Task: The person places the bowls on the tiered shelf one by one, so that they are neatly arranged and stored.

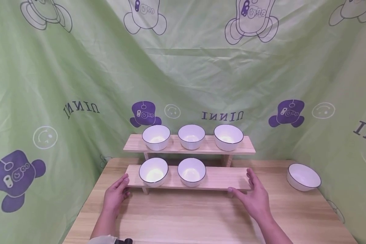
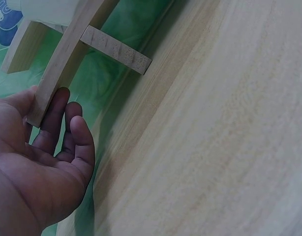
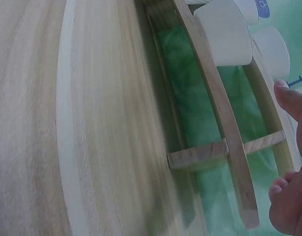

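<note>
A low wooden shelf (image 1: 219, 178) carries two white dark-rimmed bowls, a left bowl (image 1: 154, 172) and a right bowl (image 1: 191, 172). My left hand (image 1: 115, 195) pinches the shelf's left end; in the left wrist view the hand (image 2: 52, 157) has its thumb on one face of the board and fingers against the other. By the shelf's right end is my right hand (image 1: 256, 200), thumb and fingers spread apart. The right wrist view shows only part of that hand (image 3: 293, 162), beside the board's end (image 3: 247, 211); contact is hard to tell.
Behind stands a higher wooden shelf (image 1: 189, 149) with three similar bowls, one of them the middle bowl (image 1: 191, 137). Another white bowl (image 1: 303, 177) sits on the wooden table (image 1: 186, 217) near its right edge. A green patterned cloth (image 1: 183, 67) hangs behind and at both sides.
</note>
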`<state>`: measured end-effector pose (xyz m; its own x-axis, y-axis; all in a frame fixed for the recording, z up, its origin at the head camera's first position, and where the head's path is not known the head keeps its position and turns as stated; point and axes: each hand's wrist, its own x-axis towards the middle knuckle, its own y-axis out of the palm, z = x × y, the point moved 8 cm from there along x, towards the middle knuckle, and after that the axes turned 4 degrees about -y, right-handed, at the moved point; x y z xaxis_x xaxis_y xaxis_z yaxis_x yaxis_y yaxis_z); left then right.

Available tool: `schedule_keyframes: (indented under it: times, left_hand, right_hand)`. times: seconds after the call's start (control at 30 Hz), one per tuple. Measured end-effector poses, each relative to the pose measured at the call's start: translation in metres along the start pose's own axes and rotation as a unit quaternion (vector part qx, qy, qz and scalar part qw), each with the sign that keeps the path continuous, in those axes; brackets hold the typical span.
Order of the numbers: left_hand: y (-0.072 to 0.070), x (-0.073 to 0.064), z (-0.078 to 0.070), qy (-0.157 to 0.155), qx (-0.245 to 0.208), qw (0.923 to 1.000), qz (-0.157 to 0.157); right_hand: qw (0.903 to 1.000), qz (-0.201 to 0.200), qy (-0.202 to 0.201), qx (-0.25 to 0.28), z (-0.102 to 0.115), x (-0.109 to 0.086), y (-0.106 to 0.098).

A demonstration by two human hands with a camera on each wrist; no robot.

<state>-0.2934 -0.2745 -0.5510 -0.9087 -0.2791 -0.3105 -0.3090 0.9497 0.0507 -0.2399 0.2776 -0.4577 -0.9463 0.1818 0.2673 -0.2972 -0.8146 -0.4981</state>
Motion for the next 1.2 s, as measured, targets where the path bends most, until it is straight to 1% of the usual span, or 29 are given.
schedule_keyframes:
  times: [0.17,0.43,0.73,0.93,1.2]
  left_hand:
    - [0.0,0.001,-0.001,0.003,-0.002,1.0,-0.002]
    - [0.0,0.002,0.001,0.004,-0.005,1.0,0.0]
    - [-0.001,0.001,-0.002,0.0,0.0,1.0,0.0]
    - [-0.001,0.002,-0.002,0.0,-0.005,1.0,-0.001]
    - [0.0,0.001,-0.001,0.003,0.0,1.0,0.005]
  right_hand:
    - [0.9999,-0.009,0.007,-0.001,-0.002,0.0,-0.005]
    - [0.9997,-0.019,0.004,-0.011,-0.006,0.001,-0.015]
    - [0.9989,-0.036,0.02,-0.023,-0.018,0.001,-0.027]
    - [0.9984,-0.037,0.025,-0.035,-0.023,0.0,-0.035]
    - [0.9976,-0.037,0.041,-0.042,-0.032,0.0,-0.048]
